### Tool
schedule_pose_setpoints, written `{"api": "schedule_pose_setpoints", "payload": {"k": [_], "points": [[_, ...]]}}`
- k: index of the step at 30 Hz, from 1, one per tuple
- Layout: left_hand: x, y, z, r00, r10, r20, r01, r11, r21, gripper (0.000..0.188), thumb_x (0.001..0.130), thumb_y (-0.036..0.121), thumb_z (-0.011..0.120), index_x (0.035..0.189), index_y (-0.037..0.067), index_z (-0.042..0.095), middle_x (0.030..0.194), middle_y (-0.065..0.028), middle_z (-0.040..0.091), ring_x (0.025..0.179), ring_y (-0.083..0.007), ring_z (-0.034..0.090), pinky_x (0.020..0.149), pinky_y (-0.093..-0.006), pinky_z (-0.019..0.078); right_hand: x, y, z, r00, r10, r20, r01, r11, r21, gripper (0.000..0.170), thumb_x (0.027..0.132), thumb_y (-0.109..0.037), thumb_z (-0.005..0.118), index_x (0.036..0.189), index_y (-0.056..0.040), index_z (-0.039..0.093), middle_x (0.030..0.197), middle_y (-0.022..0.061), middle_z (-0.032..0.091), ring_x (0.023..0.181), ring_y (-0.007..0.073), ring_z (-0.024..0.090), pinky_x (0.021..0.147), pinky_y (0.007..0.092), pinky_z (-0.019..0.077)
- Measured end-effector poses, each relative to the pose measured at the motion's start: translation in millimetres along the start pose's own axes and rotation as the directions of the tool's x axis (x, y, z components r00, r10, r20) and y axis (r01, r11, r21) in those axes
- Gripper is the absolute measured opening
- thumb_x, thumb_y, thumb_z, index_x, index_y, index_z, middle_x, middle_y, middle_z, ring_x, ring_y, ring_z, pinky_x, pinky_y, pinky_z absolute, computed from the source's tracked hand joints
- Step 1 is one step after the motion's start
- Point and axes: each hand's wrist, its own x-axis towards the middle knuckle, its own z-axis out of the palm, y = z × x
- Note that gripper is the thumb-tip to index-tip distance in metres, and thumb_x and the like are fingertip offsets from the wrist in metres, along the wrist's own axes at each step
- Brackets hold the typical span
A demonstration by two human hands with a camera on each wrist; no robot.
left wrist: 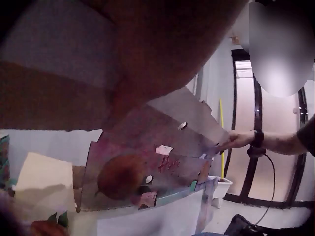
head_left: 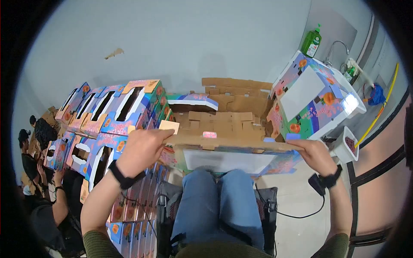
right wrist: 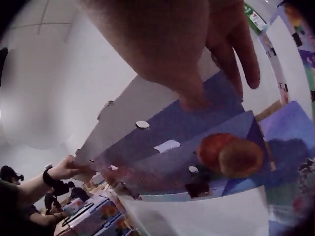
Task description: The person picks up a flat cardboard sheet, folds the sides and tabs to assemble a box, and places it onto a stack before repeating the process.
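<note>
A printed cardboard box (head_left: pixel 228 160) stands before the person's knees, its brown inner side facing up. The left hand (head_left: pixel 144 146) pinches the left end of its upper edge, the right hand (head_left: pixel 316 154) the right end. In the left wrist view the left hand (left wrist: pixel 162 44) is large and dark above the printed panel (left wrist: pixel 142 147). The right wrist view has the right hand's (right wrist: pixel 197 54) thumb on the blue panel (right wrist: pixel 177 123), other fingers reaching behind it. Fingertips behind the panel are hidden.
Stacked printed boxes (head_left: pixel 107 112) stand at the left, with people (head_left: pixel 56 215) beyond. More brown cardboard (head_left: pixel 236 103) lies behind the box. At the right are an upright printed box (head_left: pixel 301 94), a green bottle (head_left: pixel 311 42), a sink tap (head_left: pixel 337 46) and a white tub (head_left: pixel 344 148).
</note>
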Motion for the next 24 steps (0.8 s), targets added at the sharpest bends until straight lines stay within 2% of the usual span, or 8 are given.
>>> {"api": "schedule_pose_setpoints", "payload": {"k": [5,8,9,12,14,16,21,24], "points": [[62.3,-41.8,64.2,0.992,-0.094,-0.087,0.095,0.995,0.009,0.033,0.084,0.007,0.065,0.116,0.008,0.072,0.088,-0.0161,0.074,0.080,-0.0333,0.072,0.068,-0.0443,0.0554,84.2,64.2,46.1,0.991,0.116,-0.061,-0.122,0.987,-0.100,0.039,0.089,-0.002,0.062,0.123,-0.0173,0.071,0.110,0.0138,0.074,0.098,0.0364,0.070,0.082,0.0462,0.0563],[91.7,-54.3,83.4,0.974,-0.196,-0.113,0.192,0.980,-0.050,0.035,0.086,0.007,0.065,0.120,0.010,0.071,0.104,-0.0161,0.074,0.089,-0.0363,0.071,0.075,-0.0474,0.0551,113.6,77.3,59.6,0.975,0.108,-0.193,-0.121,0.991,-0.060,0.042,0.088,0.001,0.060,0.125,-0.0181,0.069,0.114,0.0131,0.073,0.103,0.0354,0.069,0.082,0.0455,0.0567],[97.6,-58.5,87.9,0.975,-0.188,-0.118,0.183,0.982,-0.050,0.039,0.086,0.004,0.064,0.125,0.009,0.068,0.111,-0.0163,0.073,0.094,-0.0367,0.070,0.079,-0.0467,0.0567,123.5,80.7,63.3,0.967,0.104,-0.233,-0.121,0.991,-0.059,0.043,0.088,0.002,0.060,0.125,-0.0179,0.068,0.117,0.0129,0.072,0.104,0.0355,0.069,0.082,0.0456,0.0569],[107.9,-58.9,97.4,0.956,-0.138,-0.260,0.139,0.990,-0.018,0.040,0.082,0.002,0.064,0.122,0.007,0.068,0.108,-0.0163,0.074,0.090,-0.0322,0.072,0.072,-0.0425,0.0579,137.0,84.4,76.5,0.957,0.119,-0.264,-0.141,0.988,-0.065,0.051,0.084,0.005,0.059,0.129,-0.0184,0.066,0.128,0.0128,0.069,0.107,0.0355,0.069,0.086,0.0445,0.0578],[109.3,-68.8,123.2,0.952,-0.123,-0.279,0.131,0.991,0.011,0.046,0.078,-0.001,0.064,0.124,0.006,0.066,0.117,-0.0170,0.072,0.098,-0.0317,0.072,0.078,-0.0415,0.0593,141.0,95.3,98.6,0.948,0.098,-0.302,-0.147,0.979,-0.142,0.056,0.082,0.007,0.059,0.131,-0.0191,0.066,0.130,0.0131,0.069,0.109,0.0352,0.069,0.090,0.0430,0.0577],[108.2,-78.2,158.1,0.943,-0.077,-0.324,0.096,0.994,0.044,0.048,0.077,-0.001,0.064,0.124,0.006,0.066,0.120,-0.0163,0.071,0.100,-0.0316,0.072,0.080,-0.0412,0.0596,144.7,109.4,125.1,0.950,0.145,-0.275,-0.171,0.983,-0.073,0.065,0.077,0.010,0.060,0.135,-0.0203,0.064,0.135,0.0139,0.066,0.113,0.0361,0.068,0.094,0.0424,0.0568],[112.8,-60.6,220.1,0.960,-0.064,-0.272,0.084,0.995,0.063,0.045,0.085,0.008,0.062,0.130,0.007,0.061,0.125,-0.0175,0.067,0.110,-0.0312,0.070,0.084,-0.0398,0.0587,130.7,147.7,192.3,0.959,0.176,-0.220,-0.190,0.981,-0.045,0.080,0.072,0.016,0.059,0.142,-0.0215,0.059,0.144,0.0138,0.059,0.119,0.0364,0.064,0.096,0.0432,0.0562],[102.5,-50.5,259.6,0.987,-0.157,-0.044,0.157,0.988,-0.005,0.049,0.081,0.002,0.062,0.131,0.006,0.062,0.131,-0.0175,0.064,0.110,-0.0344,0.068,0.084,-0.0412,0.0587,118.2,170.7,236.7,0.977,0.167,-0.134,-0.174,0.984,-0.043,0.079,0.075,0.015,0.055,0.144,-0.0237,0.057,0.145,0.0140,0.058,0.119,0.0363,0.065,0.095,0.0438,0.0567]]}}
